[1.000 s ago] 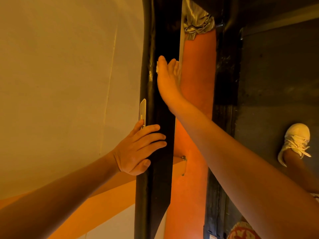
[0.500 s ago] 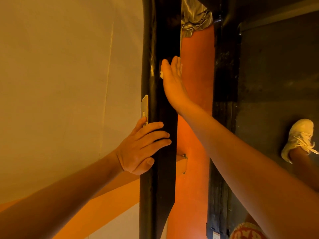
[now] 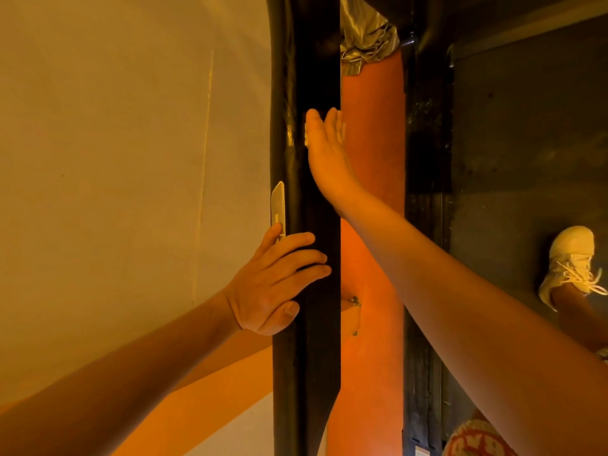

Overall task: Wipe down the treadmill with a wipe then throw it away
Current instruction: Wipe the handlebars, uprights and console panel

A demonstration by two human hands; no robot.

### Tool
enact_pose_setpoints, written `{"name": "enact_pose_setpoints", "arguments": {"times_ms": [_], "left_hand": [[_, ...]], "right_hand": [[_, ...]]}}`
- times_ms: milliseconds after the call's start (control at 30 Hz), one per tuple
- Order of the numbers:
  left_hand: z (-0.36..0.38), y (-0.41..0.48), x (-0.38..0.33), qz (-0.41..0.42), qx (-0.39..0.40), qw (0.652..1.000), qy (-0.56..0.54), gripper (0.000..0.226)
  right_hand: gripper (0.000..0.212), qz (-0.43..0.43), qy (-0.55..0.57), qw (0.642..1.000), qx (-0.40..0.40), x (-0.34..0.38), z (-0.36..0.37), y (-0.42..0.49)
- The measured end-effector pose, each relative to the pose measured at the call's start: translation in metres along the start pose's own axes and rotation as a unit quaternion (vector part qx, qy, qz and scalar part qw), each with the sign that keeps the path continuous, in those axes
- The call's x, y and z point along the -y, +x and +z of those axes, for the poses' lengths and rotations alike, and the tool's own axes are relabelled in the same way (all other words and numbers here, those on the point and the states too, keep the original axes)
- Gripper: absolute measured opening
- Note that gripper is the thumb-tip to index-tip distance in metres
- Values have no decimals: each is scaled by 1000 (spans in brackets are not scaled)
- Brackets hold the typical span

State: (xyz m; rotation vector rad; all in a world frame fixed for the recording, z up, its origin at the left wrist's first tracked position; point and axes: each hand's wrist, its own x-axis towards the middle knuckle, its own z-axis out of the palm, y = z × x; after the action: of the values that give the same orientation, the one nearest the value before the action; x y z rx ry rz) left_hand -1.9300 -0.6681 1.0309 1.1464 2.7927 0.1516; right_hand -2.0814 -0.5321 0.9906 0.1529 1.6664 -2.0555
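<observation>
right hand (image 3: 329, 159): flat grip presses small white wipe (image 3: 306, 135) on long black treadmill rail (image 3: 316, 373) | rail's long axis continues ahead of fingertips | left hand (image 3: 269, 284) rests flat on rail, nearer the body

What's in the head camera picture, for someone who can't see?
A right hand presses a small white wipe flat against a black treadmill bar. The left hand rests on it nearer the camera. A white laced sneaker shows at right.

The wipe (image 3: 306, 137) is almost wholly hidden behind the right hand (image 3: 324, 153), only a pale sliver showing. The black treadmill rail (image 3: 316, 373) runs off the top and bottom edges.
</observation>
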Motion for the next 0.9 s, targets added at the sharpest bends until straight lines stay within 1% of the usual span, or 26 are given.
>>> {"name": "enact_pose_setpoints", "arguments": {"times_ms": [100,200,267,400,433,633,700,800,900], "left_hand": [[0,-1,0,-2,6,1000,-2,58],[-1,-1,0,-2,5,1000,-2,57],[-1,-1,0,-5,7,1000,-1,57],[0,-1,0,-10,2,1000,-4,57],[0,-1,0,-10,-1,1000,-4,57],[2,-2,1,-9,-8,1000,-7,57],[1,-2,1,-10,-9,1000,-12,58],[1,-1,0,-8,-14,1000,-10,58],[2,-1,1,-8,-15,1000,-10,57]], "right_hand": [[69,11,6,1000,-5,6,5,-7],[71,-14,-5,1000,4,2,10,-16],[70,-17,-1,1000,6,-4,7,-16],[72,56,3,998,-7,-12,-3,-7],[73,62,3,998,-8,-10,-2,-7],[69,10,1,1000,2,-14,10,-18],[70,19,-8,1000,3,-15,3,-11],[73,59,-10,998,-10,-9,-2,-3],[73,44,-3,999,-4,3,6,-8]]}}
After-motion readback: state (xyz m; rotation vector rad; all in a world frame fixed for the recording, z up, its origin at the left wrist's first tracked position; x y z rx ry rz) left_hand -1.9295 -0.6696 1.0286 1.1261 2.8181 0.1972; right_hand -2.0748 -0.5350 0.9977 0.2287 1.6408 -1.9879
